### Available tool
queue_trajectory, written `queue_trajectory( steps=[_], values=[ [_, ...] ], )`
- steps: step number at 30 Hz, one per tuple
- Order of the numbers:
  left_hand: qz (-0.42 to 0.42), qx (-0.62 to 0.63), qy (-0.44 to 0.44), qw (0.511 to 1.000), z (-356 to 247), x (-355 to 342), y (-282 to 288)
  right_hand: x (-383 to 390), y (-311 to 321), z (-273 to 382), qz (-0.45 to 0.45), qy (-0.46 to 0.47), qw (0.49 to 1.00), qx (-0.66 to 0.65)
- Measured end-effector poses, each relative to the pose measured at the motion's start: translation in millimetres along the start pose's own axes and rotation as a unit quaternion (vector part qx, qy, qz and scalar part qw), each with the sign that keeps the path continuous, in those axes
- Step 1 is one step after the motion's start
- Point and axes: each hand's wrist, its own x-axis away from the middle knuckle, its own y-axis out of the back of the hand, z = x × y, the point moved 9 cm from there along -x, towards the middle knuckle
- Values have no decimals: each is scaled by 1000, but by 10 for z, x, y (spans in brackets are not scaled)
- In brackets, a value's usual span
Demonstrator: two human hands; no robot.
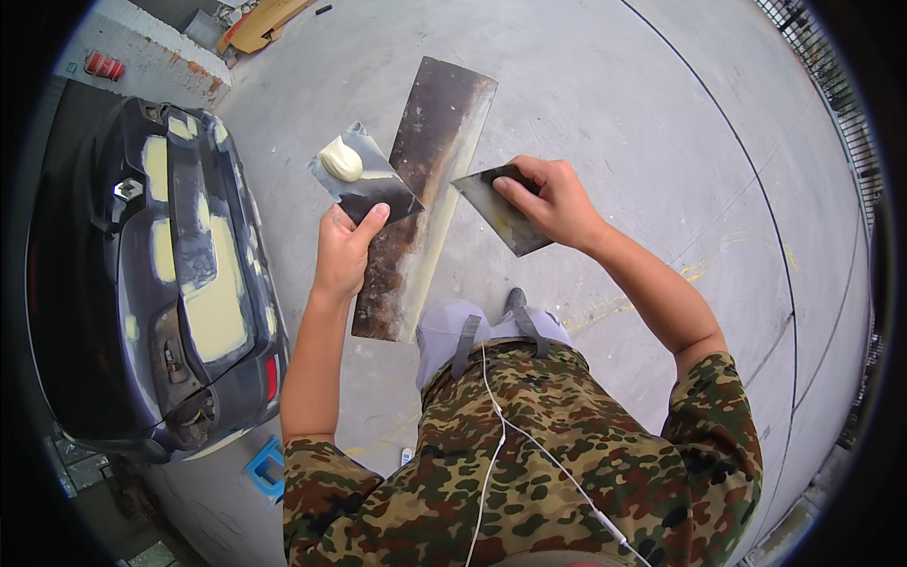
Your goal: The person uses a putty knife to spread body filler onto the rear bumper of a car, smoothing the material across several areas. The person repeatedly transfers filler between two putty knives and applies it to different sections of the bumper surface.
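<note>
My left hand [348, 248] is closed on a thin dark putty spreader [368, 194], thumb on top. A pale cream lump of putty [341, 162] sits on its far end. To the right, my right hand [559, 203] pinches a second flat spreader [505, 213], thumb on its face and its corner pointing left. Its surface shows a few yellowish smears. The two spreaders are apart. Below them lies a long board [425, 180], stained brown and dark with a pale strip along its right edge; the left spreader overlaps part of it from this view.
On the left stands a dark car [94, 255] with pale yellow filler patches [215, 302] on its panels. A blue plastic item [265, 470] is on the ground beside it. A ledge [161, 47] with a red roll [104, 66] is at upper left; a fence [841, 85] at upper right.
</note>
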Motion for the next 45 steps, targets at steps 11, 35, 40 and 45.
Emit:
queue_trajectory(
  steps=[11,35,40,45],
  values=[
    [-21,-4,6,1000,-787,127,452,652,-1217,1182,262,129,956,-7],
    [-139,26,-47,989,-450,-976,2547,-651,-2786,1109,251,339,899,-122],
    [-237,25,-97,966,-901,-1590,2526,-2796,-1794,723,203,169,958,-108],
    [-287,20,-89,953,-923,-1749,2248,-2960,-1789,659,262,247,926,-112]
  ],
)
